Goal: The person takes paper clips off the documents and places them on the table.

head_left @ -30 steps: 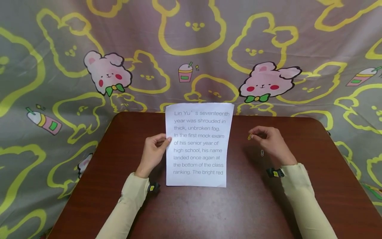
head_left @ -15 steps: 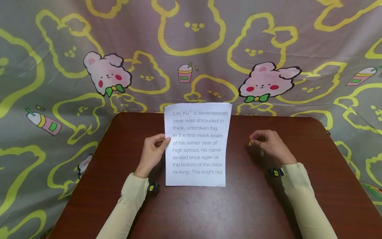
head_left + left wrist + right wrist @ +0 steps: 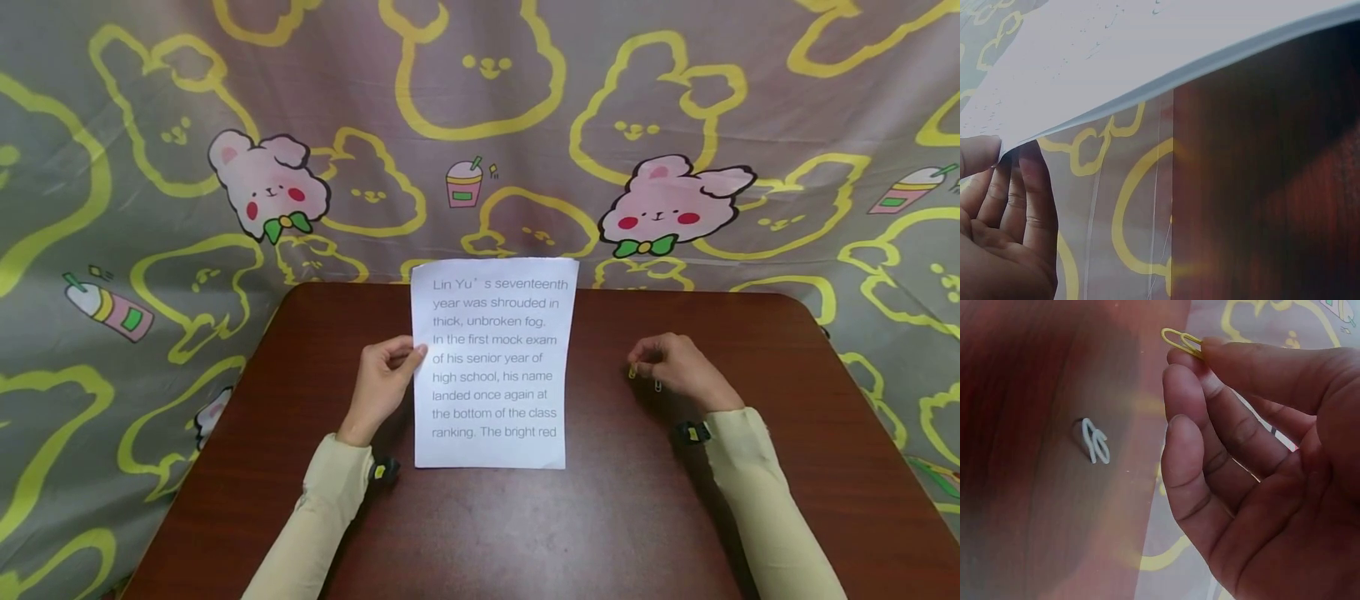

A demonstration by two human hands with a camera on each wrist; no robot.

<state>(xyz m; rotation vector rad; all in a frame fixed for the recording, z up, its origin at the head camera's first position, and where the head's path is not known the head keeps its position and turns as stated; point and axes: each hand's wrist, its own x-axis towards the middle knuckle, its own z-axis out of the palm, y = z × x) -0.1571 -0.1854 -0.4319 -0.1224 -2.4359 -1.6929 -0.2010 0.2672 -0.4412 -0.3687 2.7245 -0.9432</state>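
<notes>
My left hand (image 3: 382, 383) pinches the left edge of a printed sheet stack (image 3: 491, 367), thumb in front and fingers behind. In the left wrist view the paper (image 3: 1129, 56) shows a thick lower edge, like several sheets together, raised over the table. Between thumb and index fingertip my right hand (image 3: 678, 371) pinches a yellow paper clip (image 3: 1180, 341), its looped end sticking out past the fingers. A white paper clip (image 3: 1095, 442) lies on the table just below that hand, and in the head view its top sits close by the fingers.
The dark brown wooden table (image 3: 517, 533) spreads under both hands. Behind and around it hangs a grey curtain (image 3: 360, 67) with yellow bear outlines and pink rabbits. Each wrist wears a small black camera (image 3: 692, 432).
My right hand has moved down toward me with the yellow paper clip, coming nearer the white one. The sheets in my left hand have shifted slightly left.
</notes>
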